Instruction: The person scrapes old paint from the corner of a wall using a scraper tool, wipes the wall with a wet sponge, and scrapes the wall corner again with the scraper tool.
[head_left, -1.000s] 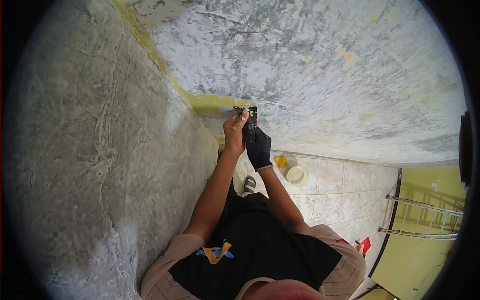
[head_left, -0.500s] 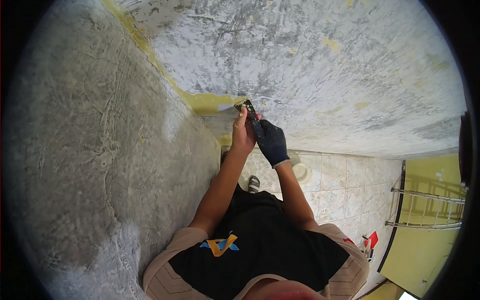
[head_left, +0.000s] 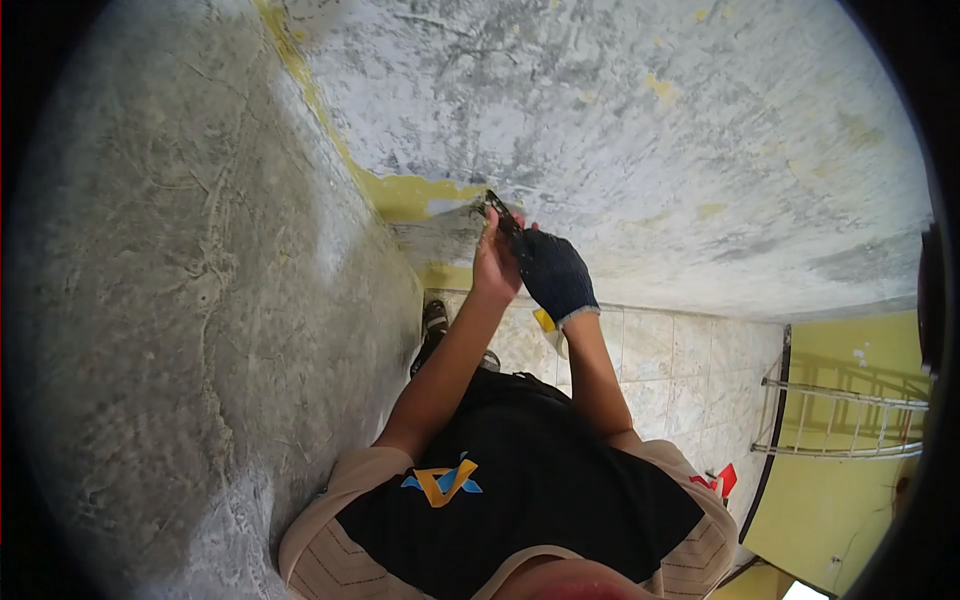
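Front wall (head_left: 650,160) before the fingers (head_left: 489,236); side wall (head_left: 150,300) to their left, floor (head_left: 650,350) below, ladder (head_left: 850,420) well off right.

Soft light, faint ladder (head_left: 850,397) shadows, fisheye bending toward black edges

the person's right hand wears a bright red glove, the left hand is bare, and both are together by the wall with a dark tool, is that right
Not quite: the head view shows that the glove on the right hand is dark blue-black. The rest stands: the left hand is bare, and both are together by the wall with a dark tool.
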